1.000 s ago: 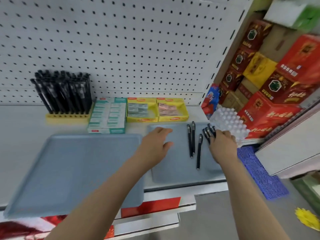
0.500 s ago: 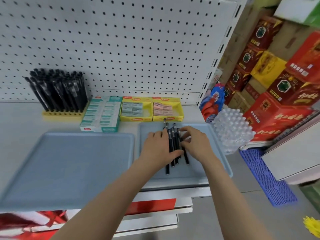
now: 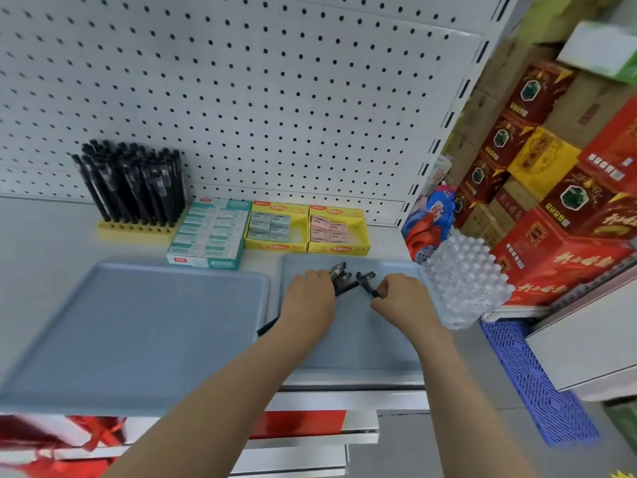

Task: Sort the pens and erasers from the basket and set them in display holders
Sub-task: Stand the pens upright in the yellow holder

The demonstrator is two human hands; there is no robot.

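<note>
Over the right grey tray (image 3: 389,346), my left hand (image 3: 310,301) grips a bundle of black pens (image 3: 339,276); their caps stick out past my fingers and one pen end shows below my wrist. My right hand (image 3: 401,298) pinches one black pen (image 3: 367,282) beside the bundle. At the back left, a yellow pen holder (image 3: 134,229) stands full of upright black pens (image 3: 134,184). Eraser boxes sit along the back: a teal one (image 3: 210,232), and two yellow ones (image 3: 277,229) (image 3: 339,231).
A larger grey tray (image 3: 138,332) lies to the left on the white shelf. A clear bumpy plastic holder (image 3: 465,281) stands at the right tray's edge. Red and yellow cartons (image 3: 551,201) are stacked at right, a blue crate (image 3: 537,384) below them. A pegboard (image 3: 241,98) backs the shelf.
My hands swept the loose pens together on the right tray. The left hand now holds most of them as a bundle, and the right hand has drawn apart with a single pen.
</note>
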